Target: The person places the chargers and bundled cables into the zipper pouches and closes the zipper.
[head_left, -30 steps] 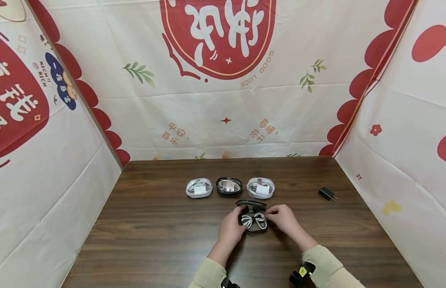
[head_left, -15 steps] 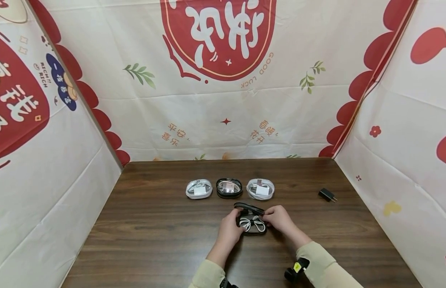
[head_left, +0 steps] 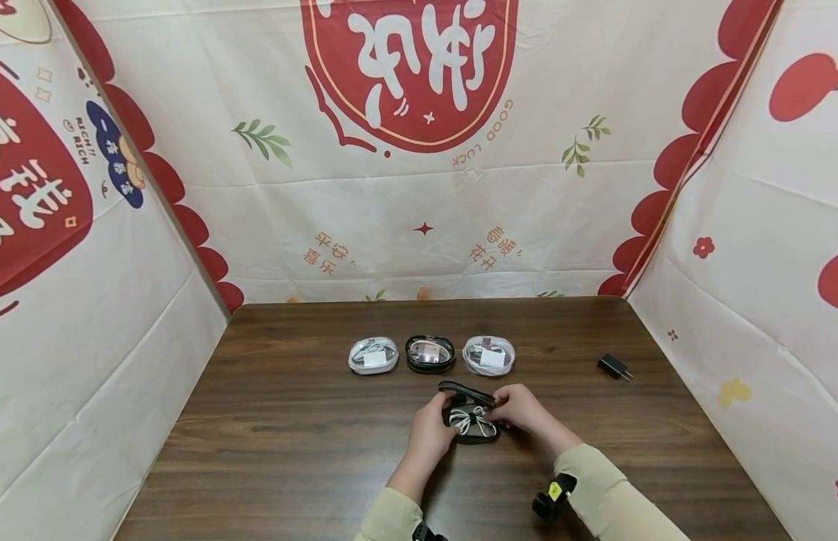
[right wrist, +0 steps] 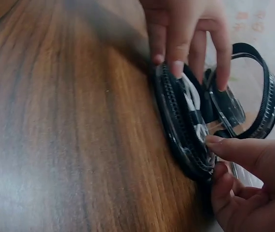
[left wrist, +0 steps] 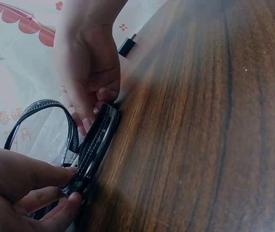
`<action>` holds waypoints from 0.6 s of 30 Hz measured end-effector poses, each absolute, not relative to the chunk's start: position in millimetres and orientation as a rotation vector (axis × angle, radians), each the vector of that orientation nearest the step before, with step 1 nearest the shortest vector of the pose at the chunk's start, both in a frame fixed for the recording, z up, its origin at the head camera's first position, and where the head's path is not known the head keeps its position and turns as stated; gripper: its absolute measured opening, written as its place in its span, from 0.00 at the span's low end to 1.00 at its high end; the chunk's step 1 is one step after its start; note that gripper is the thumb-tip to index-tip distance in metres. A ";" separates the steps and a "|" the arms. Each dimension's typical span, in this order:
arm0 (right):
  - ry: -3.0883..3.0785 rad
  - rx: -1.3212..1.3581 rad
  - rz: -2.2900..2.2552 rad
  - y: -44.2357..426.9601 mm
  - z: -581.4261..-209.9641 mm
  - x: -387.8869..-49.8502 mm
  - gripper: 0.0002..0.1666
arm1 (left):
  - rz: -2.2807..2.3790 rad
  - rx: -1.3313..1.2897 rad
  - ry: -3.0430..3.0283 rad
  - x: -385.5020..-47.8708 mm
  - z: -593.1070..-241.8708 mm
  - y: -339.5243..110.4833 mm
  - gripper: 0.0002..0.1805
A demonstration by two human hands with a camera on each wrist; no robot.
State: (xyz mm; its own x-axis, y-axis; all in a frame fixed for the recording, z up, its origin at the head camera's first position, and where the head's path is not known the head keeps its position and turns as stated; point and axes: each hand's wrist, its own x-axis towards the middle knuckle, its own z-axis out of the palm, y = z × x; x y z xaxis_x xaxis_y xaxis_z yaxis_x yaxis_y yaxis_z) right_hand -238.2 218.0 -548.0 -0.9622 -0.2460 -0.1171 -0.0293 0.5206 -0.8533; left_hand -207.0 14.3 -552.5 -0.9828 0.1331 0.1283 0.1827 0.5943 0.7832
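Note:
A small black zip case (head_left: pixel 482 439) with clear panels lies on the table with its lid (head_left: pixel 467 392) raised. Inside it is a coiled white cable (head_left: pixel 464 423) bound at the middle by a black tie. My left hand (head_left: pixel 431 432) grips the case's left side, thumb at the near rim. On the other side, my right hand (head_left: pixel 521 409) pinches the rim; in the right wrist view its thumb (right wrist: pixel 232 147) presses by the cable, with fingers curled outside the case wall. The lid's looped zip edge (left wrist: pixel 40 104) stands up in the left wrist view.
Behind the case, three similar closed cases stand in a row: a white one (head_left: pixel 373 355), a black one (head_left: pixel 430 354) and another white one (head_left: pixel 489 355). A black plug adapter (head_left: pixel 615 367) lies at the right. Printed cloth walls (head_left: pixel 419 188) border the wooden table (head_left: pixel 290 451).
The case's lid has tilted lower toward the base. My right hand has shifted slightly left along the rim, while my left hand keeps its grip, a touch lower.

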 end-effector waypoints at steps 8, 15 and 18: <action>2.665 -0.343 -1.254 218.8 -545.6 -229.8 0.08 | -1.372 -0.254 -2.747 -205.8 -555.2 14.1 0.29; 2.759 -0.313 -1.146 217.0 -539.0 -223.1 0.08 | -1.385 -0.228 -2.736 -205.3 -554.7 13.8 0.28; 2.798 -0.292 -1.085 214.8 -538.3 -221.8 0.11 | -1.373 -0.232 -2.751 -205.2 -553.3 14.2 0.28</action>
